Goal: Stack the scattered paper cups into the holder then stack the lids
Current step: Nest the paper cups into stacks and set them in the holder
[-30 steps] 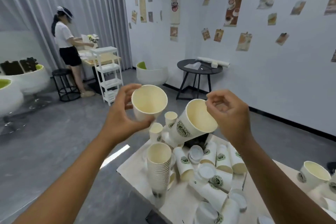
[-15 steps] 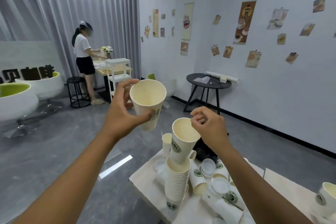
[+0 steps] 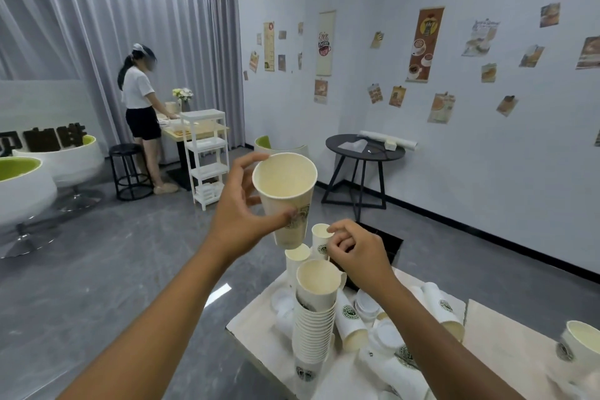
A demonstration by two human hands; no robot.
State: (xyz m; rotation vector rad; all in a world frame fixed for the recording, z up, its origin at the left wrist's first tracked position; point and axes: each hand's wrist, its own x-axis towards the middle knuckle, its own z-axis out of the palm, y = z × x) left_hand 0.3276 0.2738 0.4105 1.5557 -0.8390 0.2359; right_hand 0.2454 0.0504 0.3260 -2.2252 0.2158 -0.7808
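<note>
Above the pale counter [image 3: 256, 331], the head view shows the left hand [image 3: 238, 221] gripping a cream paper cup with a green round logo [image 3: 285, 195], mouth up and tilted a little toward the camera. Thumb and fingers curl round its lower wall, so the rim and base stay free; that grip looks suited to dropping it straight into another cup. It hangs just above and behind the tall stack of nested white paper cups [image 3: 314, 325], which stands near the counter's left edge. The top cup of that stack sits crooked and proud of the rest, not fully seated. The right hand [image 3: 355, 252] hovers just right of the stack top with fingers loosely curled; nothing shows between them, though the palm side is hidden. I judge it is free to steady or press the crooked cup. Loose logo cups lying on their sides [image 3: 349, 318] and white plastic lids [image 3: 367, 304] are scattered to the right, with two upright cups behind the stack. I cannot make out a holder under the stack. The lids remain unstacked.
</note>
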